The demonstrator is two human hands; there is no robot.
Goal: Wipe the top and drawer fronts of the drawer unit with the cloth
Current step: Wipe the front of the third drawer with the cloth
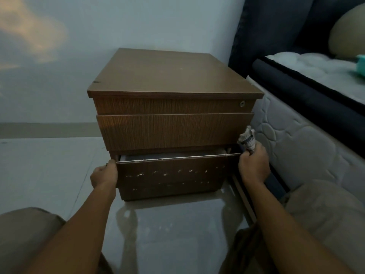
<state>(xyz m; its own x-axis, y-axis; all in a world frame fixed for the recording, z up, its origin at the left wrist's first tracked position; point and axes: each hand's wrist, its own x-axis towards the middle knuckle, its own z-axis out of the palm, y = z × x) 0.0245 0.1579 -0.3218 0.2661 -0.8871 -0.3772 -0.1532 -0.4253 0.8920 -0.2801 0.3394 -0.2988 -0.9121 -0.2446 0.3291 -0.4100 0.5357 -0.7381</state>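
A brown wooden drawer unit (173, 76) stands on the floor against the wall, with three drawers. The top drawer front (169, 106) has a small lock at its right end. The middle drawer front (171, 131) is closed. The bottom drawer (173, 177) is pulled partly out, and its front shows pale scuff marks. My left hand (103, 174) grips the left edge of that bottom drawer front. My right hand (253, 165) is at its right edge and holds a bunched grey checked cloth (246, 140), which sticks up above the fist.
A bed with a quilted white mattress (296, 139) and dark frame (308, 91) stands close to the unit's right side. A teal object (360, 65) lies on the bed. My knees (25, 234) are on the glossy tiled floor (177, 224) in front.
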